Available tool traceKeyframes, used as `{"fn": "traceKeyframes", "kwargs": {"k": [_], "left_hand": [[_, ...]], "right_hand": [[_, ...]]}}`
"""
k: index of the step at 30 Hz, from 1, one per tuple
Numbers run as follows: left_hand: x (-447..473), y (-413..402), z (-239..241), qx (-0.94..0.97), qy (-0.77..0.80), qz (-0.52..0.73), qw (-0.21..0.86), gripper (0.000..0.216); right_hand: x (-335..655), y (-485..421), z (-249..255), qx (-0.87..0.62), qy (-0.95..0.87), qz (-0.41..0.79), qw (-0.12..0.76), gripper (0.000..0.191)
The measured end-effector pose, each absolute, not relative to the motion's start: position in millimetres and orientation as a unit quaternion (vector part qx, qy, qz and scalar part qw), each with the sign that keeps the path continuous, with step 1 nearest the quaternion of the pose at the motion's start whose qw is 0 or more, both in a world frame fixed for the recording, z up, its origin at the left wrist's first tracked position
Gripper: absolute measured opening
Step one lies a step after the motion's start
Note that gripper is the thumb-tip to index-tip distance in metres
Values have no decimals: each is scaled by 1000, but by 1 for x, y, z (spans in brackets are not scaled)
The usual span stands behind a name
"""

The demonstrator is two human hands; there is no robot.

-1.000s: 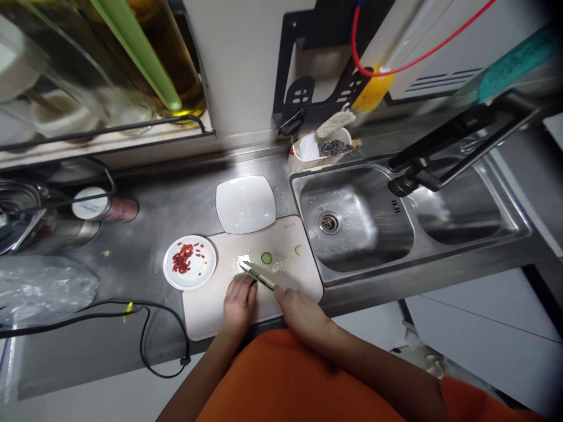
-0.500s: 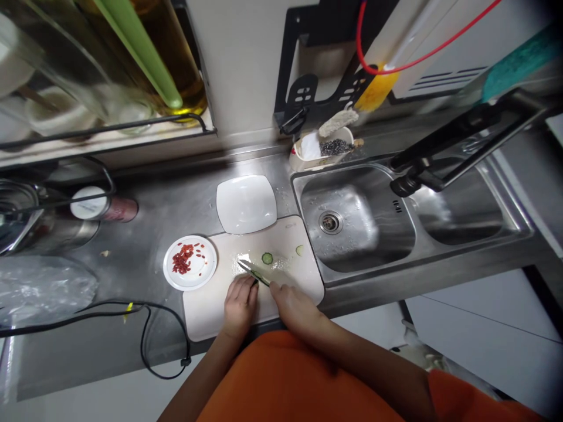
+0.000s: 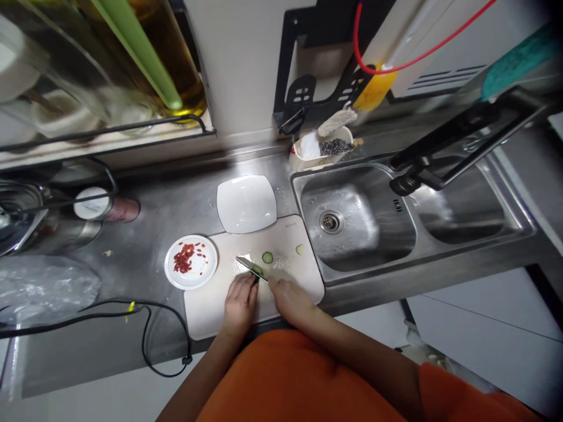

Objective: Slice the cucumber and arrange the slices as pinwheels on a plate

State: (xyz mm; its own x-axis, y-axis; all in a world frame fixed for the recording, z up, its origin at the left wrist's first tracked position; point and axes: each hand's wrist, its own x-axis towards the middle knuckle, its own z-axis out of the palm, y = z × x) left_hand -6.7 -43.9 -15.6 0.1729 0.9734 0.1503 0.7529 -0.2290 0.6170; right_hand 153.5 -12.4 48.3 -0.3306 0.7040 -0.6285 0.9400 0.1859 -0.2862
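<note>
Though label (image 3: 91, 203) blurs, knife (image 3: 246, 264) meets cucumber (image 3: 257, 272).

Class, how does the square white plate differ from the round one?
The square plate is bare; the round plate carries red pieces. The square plate lies behind the cutting board; the round plate lies left of it. Both are white, flat on the steel counter.

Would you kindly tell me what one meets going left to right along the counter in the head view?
Plastic bag → round plate of red pieces → left hand → right hand → sink basin with drain → second basin
</note>
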Motion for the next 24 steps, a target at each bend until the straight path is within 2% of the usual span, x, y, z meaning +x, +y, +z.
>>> {"fn": "traceKeyframes", "kwargs": {"k": [8,14,24], "left_hand": [[-7,-44,-17,742,583,265,200,24],[-8,-44,-16,743,583,259,203,23],[-7,-45,-14,736,593,257,201,18]], "right_hand": [[173,-9,62,572,722,-335,197,38],[169,-21,82,552,739,-315,222,35],[171,-28,87,551,735,-314,241,31]]}}
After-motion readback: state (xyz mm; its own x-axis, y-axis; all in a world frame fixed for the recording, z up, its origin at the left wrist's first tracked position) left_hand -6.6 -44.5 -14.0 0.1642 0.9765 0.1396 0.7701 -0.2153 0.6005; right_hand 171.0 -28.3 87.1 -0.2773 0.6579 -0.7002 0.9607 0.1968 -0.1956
